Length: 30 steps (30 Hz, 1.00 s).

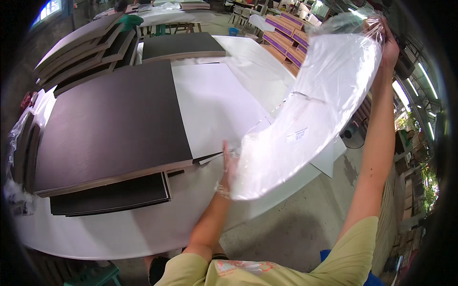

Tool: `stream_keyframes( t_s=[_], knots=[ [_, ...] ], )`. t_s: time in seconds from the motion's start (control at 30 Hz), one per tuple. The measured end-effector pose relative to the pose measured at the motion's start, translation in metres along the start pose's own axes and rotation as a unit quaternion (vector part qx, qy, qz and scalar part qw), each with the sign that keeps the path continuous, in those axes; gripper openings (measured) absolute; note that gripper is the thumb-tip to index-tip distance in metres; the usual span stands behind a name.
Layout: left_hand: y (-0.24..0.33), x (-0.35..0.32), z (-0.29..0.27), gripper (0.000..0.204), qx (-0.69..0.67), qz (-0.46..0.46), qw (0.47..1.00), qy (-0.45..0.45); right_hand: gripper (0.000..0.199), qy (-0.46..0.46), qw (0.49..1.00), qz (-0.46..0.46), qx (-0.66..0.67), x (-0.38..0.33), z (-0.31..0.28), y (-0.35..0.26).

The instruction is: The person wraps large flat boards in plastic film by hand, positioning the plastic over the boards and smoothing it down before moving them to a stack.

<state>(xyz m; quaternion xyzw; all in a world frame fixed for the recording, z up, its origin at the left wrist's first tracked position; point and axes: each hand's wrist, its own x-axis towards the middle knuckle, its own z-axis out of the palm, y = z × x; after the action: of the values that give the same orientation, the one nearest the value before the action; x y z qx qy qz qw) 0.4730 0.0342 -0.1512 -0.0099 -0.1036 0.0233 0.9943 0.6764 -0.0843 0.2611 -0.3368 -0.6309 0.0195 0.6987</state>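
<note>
Workshop space under a high roof surrounds a broad white tabletop [143,233], with strip lights on the right and bare concrete floor [291,238] below the table's edge. On the tabletop lies a large dark brown panel [114,124], stacked over thinner dark boards [109,195] whose edges stick out at the front. A white sheet [214,105] lies just beside the panel on its right, touching it along one edge. More dark panels [81,47] are piled at the far left, and another dark board [181,45] rests further back. Flat purple and tan cartons [286,38] are stacked beyond the table at the upper right. Another person in a green top [128,19] works in the distance.

Held up over the tabletop's right end is a large clear plastic bag [315,109], stretched between both hands; whether it has anything in it cannot be told. The left hand [229,171] grips its lower end near the table edge, fingers closed on the film and partly hidden behind it. The right hand [389,45] is raised high, fingers pinched shut on the bag's upper end.
</note>
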Motion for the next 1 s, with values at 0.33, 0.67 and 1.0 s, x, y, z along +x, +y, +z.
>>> stream_keyframes(
  t_s=[0.33,0.67,1.0],
  knots=[
    [0.002,-0.007,0.013,0.039,0.231,-0.015,0.95,0.208,0.02,0.153,0.942,0.125,-0.271,-0.006,-0.112,-0.021],
    [0.001,0.019,-0.03,0.065,0.451,0.236,0.818,0.268,0.053,-0.147,0.788,0.423,-0.423,-0.211,0.029,0.167],
    [0.005,0.008,0.005,0.068,0.436,0.298,0.842,0.108,0.067,-0.128,0.885,0.377,-0.24,-0.28,0.117,0.221]
  ],
)
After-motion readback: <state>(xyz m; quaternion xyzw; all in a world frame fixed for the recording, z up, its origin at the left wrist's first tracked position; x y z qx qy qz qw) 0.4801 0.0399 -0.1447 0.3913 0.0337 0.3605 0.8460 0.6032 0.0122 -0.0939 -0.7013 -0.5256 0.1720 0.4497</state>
